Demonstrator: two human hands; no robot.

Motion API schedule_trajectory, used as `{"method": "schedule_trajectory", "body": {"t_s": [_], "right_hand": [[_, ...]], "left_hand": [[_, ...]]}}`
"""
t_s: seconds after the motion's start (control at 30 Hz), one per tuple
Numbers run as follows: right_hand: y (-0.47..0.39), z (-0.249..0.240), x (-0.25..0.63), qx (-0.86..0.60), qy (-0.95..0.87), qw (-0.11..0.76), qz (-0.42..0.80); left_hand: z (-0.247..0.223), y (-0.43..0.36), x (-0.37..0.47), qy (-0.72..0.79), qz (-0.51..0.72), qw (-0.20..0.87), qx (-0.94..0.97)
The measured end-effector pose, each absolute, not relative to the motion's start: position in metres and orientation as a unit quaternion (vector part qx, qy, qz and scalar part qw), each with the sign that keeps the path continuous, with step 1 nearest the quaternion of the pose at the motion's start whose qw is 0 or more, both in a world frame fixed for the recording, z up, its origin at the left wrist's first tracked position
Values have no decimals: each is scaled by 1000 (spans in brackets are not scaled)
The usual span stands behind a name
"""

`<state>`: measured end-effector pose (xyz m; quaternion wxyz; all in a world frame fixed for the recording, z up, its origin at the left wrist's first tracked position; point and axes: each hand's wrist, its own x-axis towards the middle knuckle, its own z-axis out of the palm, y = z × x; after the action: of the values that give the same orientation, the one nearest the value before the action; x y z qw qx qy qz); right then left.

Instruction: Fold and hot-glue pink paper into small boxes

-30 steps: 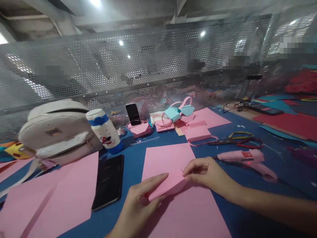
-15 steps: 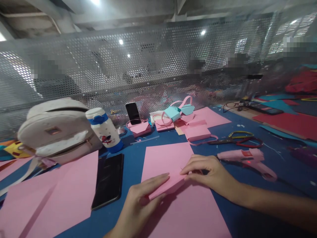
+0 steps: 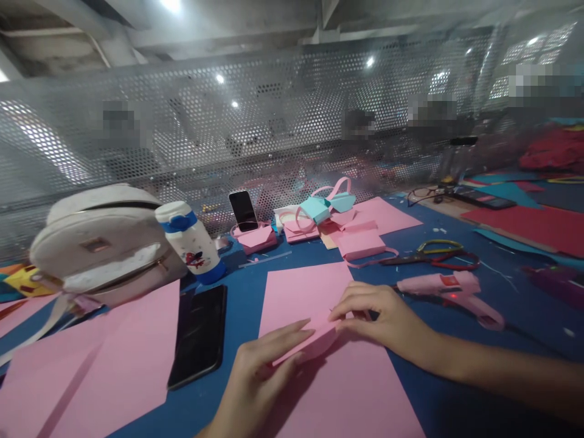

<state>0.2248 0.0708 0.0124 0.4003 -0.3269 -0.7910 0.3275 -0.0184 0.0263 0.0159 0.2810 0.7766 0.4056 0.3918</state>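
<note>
A small folded piece of pink paper (image 3: 314, 342) is held between my two hands, above a large pink sheet (image 3: 301, 289) on the blue table. My left hand (image 3: 260, 371) grips its left end, fingers on the far side and thumb on the near side. At the right end, my right hand (image 3: 378, 313) pinches the paper between thumb and fingertips. A pink glue gun (image 3: 438, 283) with a small red light lies just right of my right hand. Beyond it rest scissors (image 3: 433, 258) with red and yellow handles.
To the left are a black phone (image 3: 201, 340), more pink sheets (image 3: 123, 359), a white bottle (image 3: 194, 246) and a pale backpack (image 3: 100, 237). Small pink paper bags (image 3: 362, 243) and a turquoise one (image 3: 316, 208) stand before a perforated metal screen (image 3: 274, 134). Red paper (image 3: 533, 225) lies far right.
The whole view has shifted slightly. Both hands keep their hold on the folded pink paper, with hardly any movement of the fingers.
</note>
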Motion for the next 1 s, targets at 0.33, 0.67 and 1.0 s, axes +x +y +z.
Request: {"method": "schedule_trajectory", "body": {"t_s": [0.33,0.67,1.0], "right_hand": [[72,14,224,-321,-800,393,320],[67,21,220,-331,-790,397,329],[68,17,217,-299,-794,415,328]], "left_hand": [[12,27,-20,409,369,281,786],[12,26,-20,412,366,289,783],[13,25,-17,392,368,283,794]]}}
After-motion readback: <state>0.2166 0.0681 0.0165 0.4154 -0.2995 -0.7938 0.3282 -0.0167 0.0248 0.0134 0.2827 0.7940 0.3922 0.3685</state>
